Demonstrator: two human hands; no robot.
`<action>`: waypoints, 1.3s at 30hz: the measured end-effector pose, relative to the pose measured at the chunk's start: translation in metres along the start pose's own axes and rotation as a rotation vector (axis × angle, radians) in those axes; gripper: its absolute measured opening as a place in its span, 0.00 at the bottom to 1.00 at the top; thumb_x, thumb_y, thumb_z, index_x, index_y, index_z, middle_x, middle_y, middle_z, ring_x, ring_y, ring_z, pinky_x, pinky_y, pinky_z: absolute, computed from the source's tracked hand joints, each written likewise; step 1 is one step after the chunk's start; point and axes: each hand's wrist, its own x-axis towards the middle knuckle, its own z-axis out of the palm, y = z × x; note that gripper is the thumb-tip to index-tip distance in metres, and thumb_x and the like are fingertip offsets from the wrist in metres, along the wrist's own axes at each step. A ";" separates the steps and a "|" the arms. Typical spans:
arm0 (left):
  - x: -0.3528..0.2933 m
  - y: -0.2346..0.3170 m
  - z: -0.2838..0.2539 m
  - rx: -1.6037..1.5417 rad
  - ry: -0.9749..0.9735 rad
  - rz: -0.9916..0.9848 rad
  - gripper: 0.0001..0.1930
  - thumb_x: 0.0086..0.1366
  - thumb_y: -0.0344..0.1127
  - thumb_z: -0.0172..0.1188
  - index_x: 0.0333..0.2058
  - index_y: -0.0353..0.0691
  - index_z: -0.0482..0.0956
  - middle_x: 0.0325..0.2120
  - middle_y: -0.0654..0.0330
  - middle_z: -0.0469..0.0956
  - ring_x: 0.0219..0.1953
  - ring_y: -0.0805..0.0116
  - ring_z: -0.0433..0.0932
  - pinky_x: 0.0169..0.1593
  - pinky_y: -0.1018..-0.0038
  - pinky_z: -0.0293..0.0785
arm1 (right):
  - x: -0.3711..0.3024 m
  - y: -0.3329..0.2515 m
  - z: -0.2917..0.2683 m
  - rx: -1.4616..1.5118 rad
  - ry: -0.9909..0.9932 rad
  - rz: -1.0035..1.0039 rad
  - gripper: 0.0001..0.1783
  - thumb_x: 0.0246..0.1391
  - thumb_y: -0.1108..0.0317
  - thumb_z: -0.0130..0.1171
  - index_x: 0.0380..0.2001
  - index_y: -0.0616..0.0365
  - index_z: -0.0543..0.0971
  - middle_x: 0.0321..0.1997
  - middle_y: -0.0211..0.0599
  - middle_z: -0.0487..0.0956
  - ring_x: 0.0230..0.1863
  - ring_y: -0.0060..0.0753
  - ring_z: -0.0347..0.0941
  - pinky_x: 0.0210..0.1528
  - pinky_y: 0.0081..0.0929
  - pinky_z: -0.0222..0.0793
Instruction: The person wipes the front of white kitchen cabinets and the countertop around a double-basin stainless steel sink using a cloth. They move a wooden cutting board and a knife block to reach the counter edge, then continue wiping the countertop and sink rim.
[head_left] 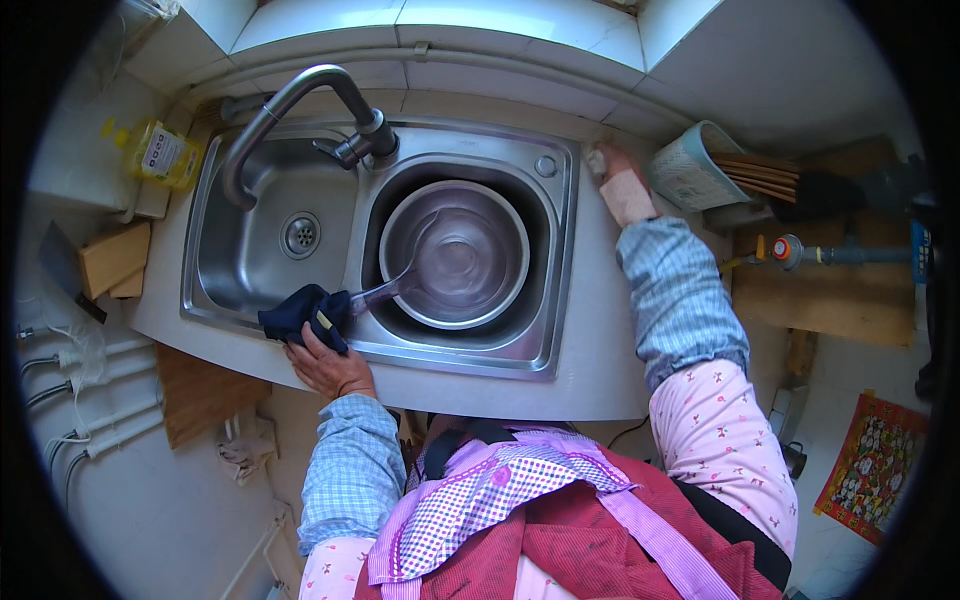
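Note:
At the front left edge of the sink, my left hand [332,368] grips a bunched dark navy cloth [305,312]. A shiny greyish strip [380,293] runs from beside the cloth over the rim of a round metal basin [520,250]; I cannot make out what it is. The basin stands in the right bowl of the steel double sink [563,300] and looks to have water in it. On the counter [610,340] right of the sink, my right hand [625,182] is closed around a small whitish wad [597,160], whose kind is unclear.
A curved metal faucet [300,88] arches over the left bowl. Behind it on the left stands a bottle of yellow liquid [165,157], with a wooden block [113,262] nearer. Close to my right hand sits a pale chopstick basket [690,165]. A yellow-handled pipe valve [787,252] is farther right.

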 end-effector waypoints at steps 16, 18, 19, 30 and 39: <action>0.002 0.000 -0.001 -0.020 -0.003 0.003 0.34 0.60 0.31 0.65 0.64 0.48 0.62 0.63 0.41 0.63 0.67 0.36 0.60 0.68 0.44 0.56 | 0.017 0.020 -0.007 -0.306 0.088 -0.183 0.20 0.47 0.84 0.53 0.45 0.60 0.79 0.48 0.53 0.80 0.53 0.60 0.74 0.57 0.46 0.71; 0.001 -0.001 -0.001 -0.023 -0.001 0.007 0.34 0.60 0.31 0.65 0.64 0.48 0.62 0.63 0.41 0.63 0.67 0.36 0.60 0.68 0.44 0.56 | 0.032 0.027 -0.003 -0.394 0.066 -0.133 0.20 0.48 0.84 0.53 0.45 0.59 0.80 0.48 0.53 0.80 0.53 0.59 0.74 0.56 0.45 0.71; 0.001 -0.001 0.000 -0.028 0.001 0.013 0.34 0.60 0.31 0.65 0.64 0.48 0.62 0.63 0.41 0.63 0.67 0.36 0.60 0.68 0.44 0.56 | 0.034 0.029 -0.001 -0.381 0.091 -0.103 0.21 0.48 0.84 0.54 0.46 0.58 0.80 0.48 0.52 0.80 0.53 0.60 0.74 0.56 0.45 0.71; 0.000 0.001 -0.002 -0.043 -0.014 -0.003 0.33 0.62 0.31 0.64 0.64 0.47 0.63 0.63 0.41 0.63 0.67 0.35 0.60 0.68 0.43 0.55 | -0.092 -0.003 -0.017 -0.315 -0.057 -0.195 0.35 0.41 0.88 0.55 0.57 0.56 0.75 0.59 0.49 0.76 0.61 0.55 0.69 0.65 0.44 0.65; 0.002 0.000 0.000 -0.043 -0.028 -0.005 0.33 0.61 0.32 0.64 0.64 0.47 0.63 0.63 0.40 0.63 0.67 0.36 0.60 0.69 0.43 0.54 | 0.030 0.024 -0.010 -0.400 0.061 -0.053 0.25 0.52 0.83 0.51 0.54 0.58 0.78 0.54 0.56 0.79 0.55 0.59 0.73 0.59 0.43 0.70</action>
